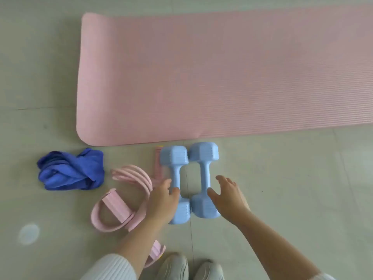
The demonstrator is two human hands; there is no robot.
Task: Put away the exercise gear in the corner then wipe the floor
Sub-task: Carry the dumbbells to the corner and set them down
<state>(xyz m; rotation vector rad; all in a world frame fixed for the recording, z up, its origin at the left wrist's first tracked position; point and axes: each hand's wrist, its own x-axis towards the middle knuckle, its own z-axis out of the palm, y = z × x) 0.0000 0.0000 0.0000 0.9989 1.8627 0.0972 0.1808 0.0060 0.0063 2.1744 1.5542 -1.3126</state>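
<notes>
The pink mat [222,77] runs off the right edge of the frame, so its far end is unseen. The left hand [163,201] covers part of the left dumbbell's [175,172] handle and lower head, and whether its fingers have closed round it cannot be told. The pink pedal puller [119,207] passes under the left forearm, and the shoes [189,267] are cut by the bottom edge.

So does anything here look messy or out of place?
A little. The blue cloth lies crumpled on the floor beside the tangled pink resistance band. The pink mat is flat, and the two blue dumbbells lie neatly side by side. Nothing looks damaged.
</notes>
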